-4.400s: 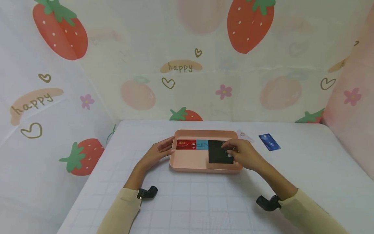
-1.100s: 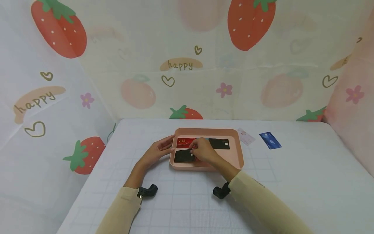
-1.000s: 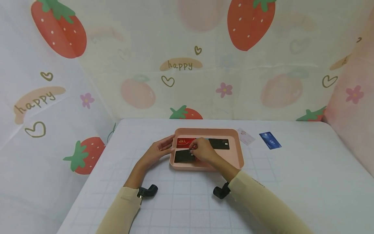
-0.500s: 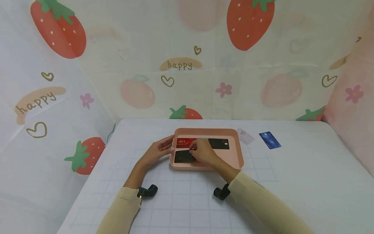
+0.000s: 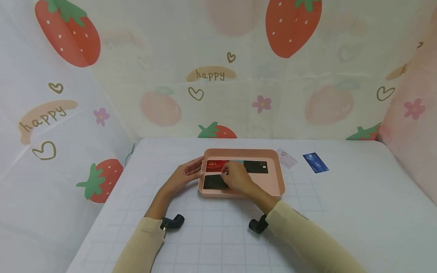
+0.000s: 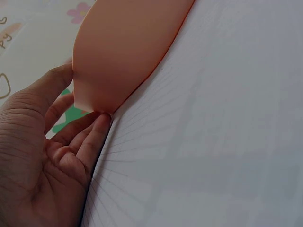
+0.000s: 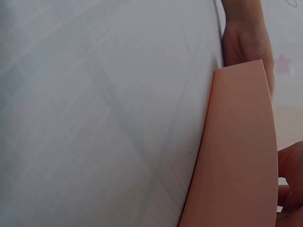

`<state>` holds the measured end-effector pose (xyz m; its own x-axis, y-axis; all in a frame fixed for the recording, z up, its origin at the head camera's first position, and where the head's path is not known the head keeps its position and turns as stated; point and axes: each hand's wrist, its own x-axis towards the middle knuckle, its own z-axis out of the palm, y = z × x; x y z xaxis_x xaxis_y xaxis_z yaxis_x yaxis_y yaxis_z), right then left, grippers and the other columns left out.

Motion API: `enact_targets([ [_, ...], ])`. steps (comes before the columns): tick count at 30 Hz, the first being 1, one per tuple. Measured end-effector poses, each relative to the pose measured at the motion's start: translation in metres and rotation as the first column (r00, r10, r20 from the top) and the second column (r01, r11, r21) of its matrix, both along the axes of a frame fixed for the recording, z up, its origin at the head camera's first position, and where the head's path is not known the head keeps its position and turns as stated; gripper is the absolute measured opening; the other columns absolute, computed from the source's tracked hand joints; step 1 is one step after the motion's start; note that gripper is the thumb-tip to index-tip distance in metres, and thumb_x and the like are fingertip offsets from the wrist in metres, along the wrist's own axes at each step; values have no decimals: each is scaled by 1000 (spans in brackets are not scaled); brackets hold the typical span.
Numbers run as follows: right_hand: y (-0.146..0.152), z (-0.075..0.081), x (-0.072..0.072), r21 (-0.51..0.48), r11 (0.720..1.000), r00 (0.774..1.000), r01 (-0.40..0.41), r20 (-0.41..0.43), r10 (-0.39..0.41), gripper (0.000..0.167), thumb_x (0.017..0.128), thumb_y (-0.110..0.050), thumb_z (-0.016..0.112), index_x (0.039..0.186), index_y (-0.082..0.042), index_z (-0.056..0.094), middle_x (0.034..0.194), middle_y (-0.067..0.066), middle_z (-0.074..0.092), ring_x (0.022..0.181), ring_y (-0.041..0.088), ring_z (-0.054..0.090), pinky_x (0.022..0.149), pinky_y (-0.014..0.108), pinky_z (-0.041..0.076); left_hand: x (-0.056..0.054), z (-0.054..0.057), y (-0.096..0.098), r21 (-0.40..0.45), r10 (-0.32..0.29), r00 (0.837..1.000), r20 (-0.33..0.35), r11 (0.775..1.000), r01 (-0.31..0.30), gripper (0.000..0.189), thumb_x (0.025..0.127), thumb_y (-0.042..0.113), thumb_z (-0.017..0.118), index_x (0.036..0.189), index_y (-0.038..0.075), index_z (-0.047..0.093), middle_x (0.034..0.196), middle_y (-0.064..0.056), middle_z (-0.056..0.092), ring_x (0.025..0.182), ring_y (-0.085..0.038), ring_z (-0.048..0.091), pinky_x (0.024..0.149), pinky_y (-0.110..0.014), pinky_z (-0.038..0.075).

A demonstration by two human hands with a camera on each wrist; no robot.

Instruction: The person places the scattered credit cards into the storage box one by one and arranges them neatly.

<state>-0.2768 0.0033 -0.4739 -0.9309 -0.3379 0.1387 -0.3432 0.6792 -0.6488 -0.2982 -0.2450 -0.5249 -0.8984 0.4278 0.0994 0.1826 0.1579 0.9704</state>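
A pink tray [image 5: 249, 184] lies on the table, with my left hand [image 5: 182, 177] at its left end. In the left wrist view, the fingers of my left hand [image 6: 61, 156] touch the tray's outer wall [image 6: 123, 52]. My right hand [image 5: 239, 177] reaches over the tray's front edge, curled fingertips at the right end of a black card [image 5: 214, 182] in the front left corner. Behind it runs a row: a red VIP card [image 5: 216, 165], a light blue card mostly hidden by the hand, and a second black card [image 5: 256, 167]. The right wrist view hides the held card behind the wall.
To the right of the tray, a pale pink card [image 5: 287, 159] and a blue VIP card [image 5: 315, 163] lie on the white table [image 5: 222, 239]. Behind the table hangs a strawberry-print cloth [image 5: 239, 94].
My right hand has carried the black card from the tray's right side to the front left, uncovering the other black card. Lately that card has settled flatter. The left hand has stayed put.
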Motion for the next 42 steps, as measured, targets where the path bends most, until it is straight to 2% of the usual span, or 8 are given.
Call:
enact_targets([
  [5, 0, 3, 3, 18, 1000, 1000, 10, 8, -11, 10, 94, -9, 69, 94, 0, 73, 71, 1, 62, 64, 14, 55, 55, 25, 44, 1, 2, 0, -3, 3, 1000, 1, 1000, -3, 66, 99, 13, 68, 157, 9, 38, 160, -7, 40, 144, -25, 43, 108, -24, 43],
  [10, 1, 3, 4, 32, 999, 1000, 10, 27, -10, 11, 96, -10, 68, 98, 0, 73, 74, 1, 62, 63, 13, 56, 53, 24, 45, 3, 2, 0, -14, 9, 1000, 0, 1000, -9, 66, 99, 14, 68, 157, 10, 38, 160, -5, 40, 144, -24, 43, 109, -25, 42],
  [16, 4, 5, 6, 77, 997, 999, 25, 32, -28, 14, 95, -16, 70, 100, -4, 74, 78, 0, 63, 68, 13, 58, 55, 26, 47, 3, 2, 1, -22, 19, 1000, 6, 1000, -19, 66, 98, 14, 69, 157, 11, 39, 160, -5, 41, 143, -23, 44, 108, -24, 43],
  [21, 9, 11, 10, 100, 994, 999, 42, 30, -45, 17, 95, -22, 71, 104, -9, 76, 88, 1, 67, 80, 16, 60, 63, 29, 50, 3, 2, 1, -20, 14, 1000, 0, 1000, -14, 66, 99, 14, 68, 157, 11, 38, 160, -6, 40, 144, -25, 43, 109, -25, 43],
  [25, 15, 17, 15, 56, 998, 998, 40, 35, -42, 17, 95, -22, 71, 106, -11, 77, 93, 2, 69, 87, 18, 60, 67, 31, 53, 3, 2, 1, -14, 18, 1000, 10, 1000, -18, 66, 99, 14, 69, 157, 11, 39, 160, -4, 41, 143, -23, 43, 108, -24, 43],
  [29, 23, 24, 18, 15, 999, 999, 42, 16, -43, 12, 95, -22, 72, 101, -13, 78, 90, 0, 68, 85, 18, 59, 68, 33, 51, 1, 1, 1, -3, 12, 1000, 0, 1000, -12, 66, 98, 15, 69, 157, 11, 39, 160, -6, 40, 144, -25, 43, 110, -25, 42],
  [33, 33, 27, 21, -9, 999, 999, 38, -1, -38, 10, 95, -22, 71, 97, -15, 78, 87, -2, 67, 84, 16, 59, 67, 31, 49, 1, 2, 1, -28, 14, 1000, -6, 1000, -15, 67, 98, 17, 70, 157, 11, 39, 160, -6, 40, 144, -26, 43, 110, -27, 42],
  [42, 54, 36, 30, -110, 993, 999, 42, 10, -41, 16, 95, -20, 72, 106, -9, 77, 93, 0, 70, 84, 19, 60, 67, 30, 54, 3, 2, 0, -45, 25, 1000, -7, 999, -25, 66, 98, 18, 69, 157, 13, 40, 160, -5, 41, 143, -24, 44, 111, -29, 41],
])
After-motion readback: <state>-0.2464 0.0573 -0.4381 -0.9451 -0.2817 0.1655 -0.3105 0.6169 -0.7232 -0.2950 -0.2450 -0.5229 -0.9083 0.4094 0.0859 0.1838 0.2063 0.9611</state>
